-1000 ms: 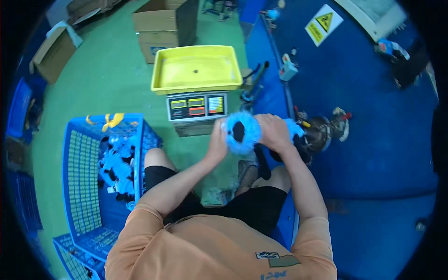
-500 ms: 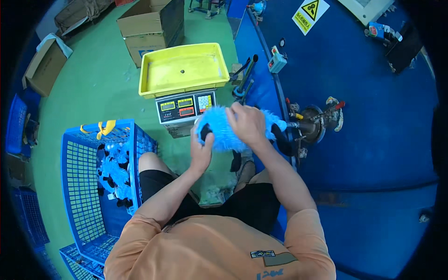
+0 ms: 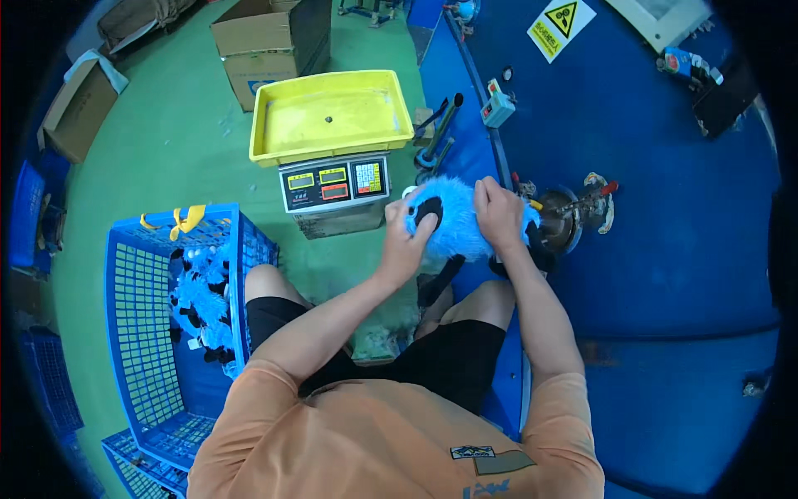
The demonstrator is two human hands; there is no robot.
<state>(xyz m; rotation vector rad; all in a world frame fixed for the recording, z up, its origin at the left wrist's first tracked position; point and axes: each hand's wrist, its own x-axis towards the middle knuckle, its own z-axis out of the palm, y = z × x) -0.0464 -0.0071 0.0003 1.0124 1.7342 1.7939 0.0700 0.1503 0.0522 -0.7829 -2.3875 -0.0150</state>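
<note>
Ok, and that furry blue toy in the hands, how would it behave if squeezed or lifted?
The furry blue toy looks plump between the left hand and right hand, so it would probably give softly. Its black limb dangles below, suggesting floppy ends. The long fuzzy pile probably makes it grippy rather than slippery.
</note>
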